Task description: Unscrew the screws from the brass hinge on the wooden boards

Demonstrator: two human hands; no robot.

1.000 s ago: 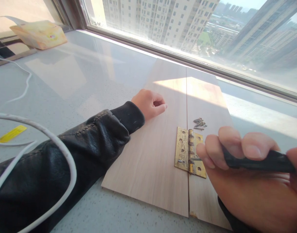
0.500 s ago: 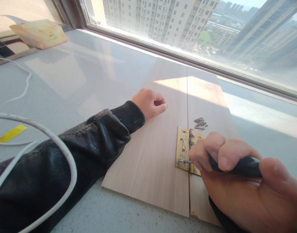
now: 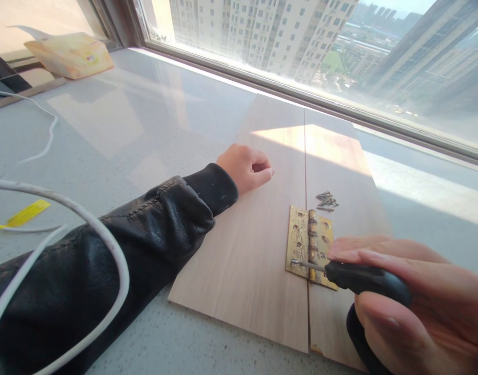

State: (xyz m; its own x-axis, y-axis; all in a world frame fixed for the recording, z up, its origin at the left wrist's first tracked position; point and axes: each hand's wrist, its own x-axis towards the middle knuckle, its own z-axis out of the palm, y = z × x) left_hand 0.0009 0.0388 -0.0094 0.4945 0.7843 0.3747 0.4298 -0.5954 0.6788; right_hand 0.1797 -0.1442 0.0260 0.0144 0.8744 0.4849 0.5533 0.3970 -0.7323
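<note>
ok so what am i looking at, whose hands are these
There is no machine: a person wears a camera on the head, so you look down at their hands. The left hand, in a black sleeve, rests as a loose fist on the left of two wooden boards on a grey counter by a window. A brass hinge spans the seam. The right hand holds a black-handled screwdriver, its tip at the hinge's left leaf. Loose screws lie just beyond; a white cable loops at the left.
</note>
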